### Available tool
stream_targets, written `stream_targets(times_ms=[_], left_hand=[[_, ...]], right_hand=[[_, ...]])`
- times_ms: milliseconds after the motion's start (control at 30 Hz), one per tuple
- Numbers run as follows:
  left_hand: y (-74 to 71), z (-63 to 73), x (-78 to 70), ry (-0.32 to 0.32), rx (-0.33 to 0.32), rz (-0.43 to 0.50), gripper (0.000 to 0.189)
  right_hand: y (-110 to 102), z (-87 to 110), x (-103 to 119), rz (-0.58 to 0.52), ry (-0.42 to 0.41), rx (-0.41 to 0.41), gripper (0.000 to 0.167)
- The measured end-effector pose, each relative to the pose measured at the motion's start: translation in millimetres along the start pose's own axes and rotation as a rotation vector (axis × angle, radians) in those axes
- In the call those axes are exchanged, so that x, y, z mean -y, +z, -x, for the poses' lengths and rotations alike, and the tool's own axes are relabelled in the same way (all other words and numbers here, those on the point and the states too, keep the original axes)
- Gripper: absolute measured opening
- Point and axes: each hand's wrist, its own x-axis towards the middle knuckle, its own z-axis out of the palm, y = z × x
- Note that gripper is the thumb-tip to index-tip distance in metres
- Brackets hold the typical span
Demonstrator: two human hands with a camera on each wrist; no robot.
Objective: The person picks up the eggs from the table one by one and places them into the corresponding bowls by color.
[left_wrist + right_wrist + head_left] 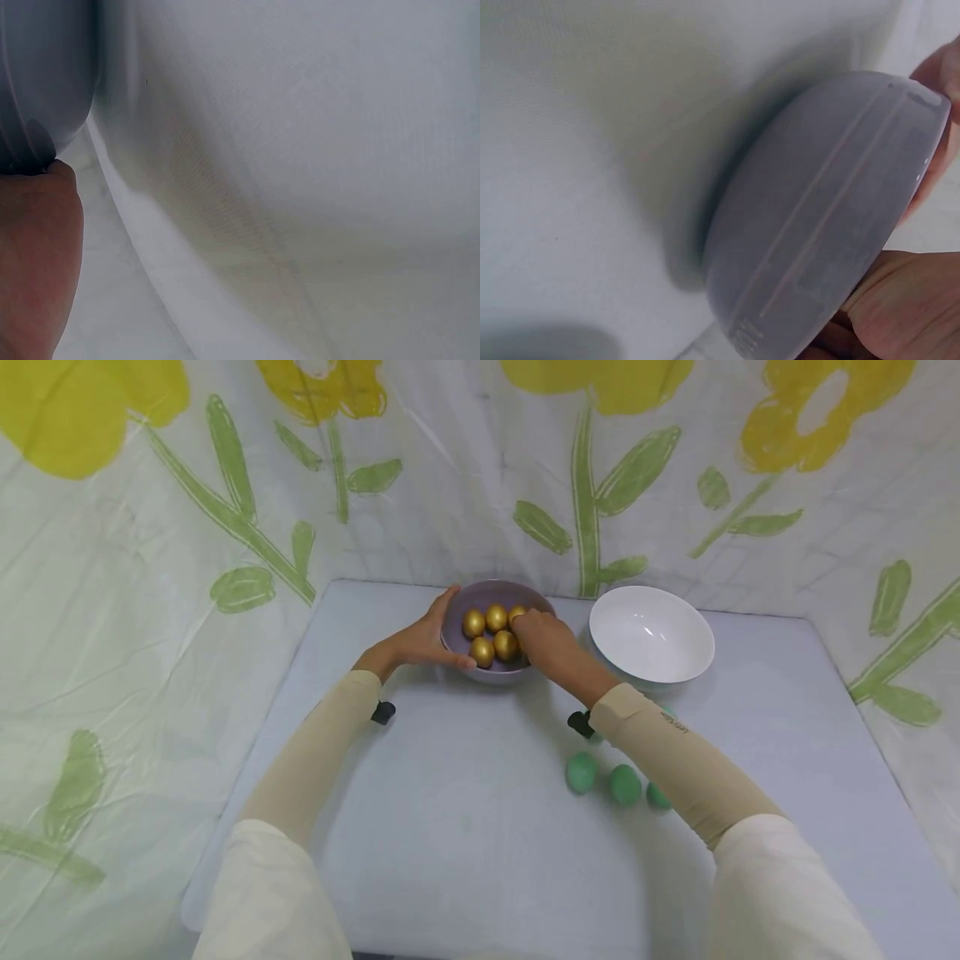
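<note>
Right hand [551, 645] down over the right side of the purple bowl [498, 675], fingertips inside at the upper-right gold egg [517, 612]; whether they pinch it I cannot tell, the knuckles covering the contact. That egg lies left of and partly beneath the fingers; egg outlines look nearly round from above, so no clear long axis. Right hand is the nearer one to it. Left hand [423, 639] grips the bowl from the left, thumb at the near rim, fingers round the far side. Other gold eggs [482, 652] sit together in the bowl, one half hidden under the right hand. Just right of the bowl, a white bowl [651, 639]; nearer the wearer, green eggs [581, 772] on the table [450, 827], some partly behind the right sleeve [675, 760]. Only the head view looks into the bowl; the wrist views get its outside, the right one adding two pale lines [808, 196] along the wall and right-hand fingers passing over the rim.
</note>
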Motion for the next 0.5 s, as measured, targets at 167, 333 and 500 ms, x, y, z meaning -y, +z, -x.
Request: stream_targets(times_ms=[167,333,500], left_hand=[[0.4,0.3,0.1,-0.007,0.007,-0.008,0.149],[-0.4,1.0,-1.5,-0.019,0.001,-0.018,0.148],[-1.1,1.2,-2.2,-0.022,0.008,0.005,0.143]], right_hand=[[4.5,-2.4,0.6,0.017,0.01,0.004,0.016],[6.3,-4.7,1.4,0.027,0.018,0.005,0.017],[4.2,-2.5,3.2,0.028,0.037,0.013,0.017]])
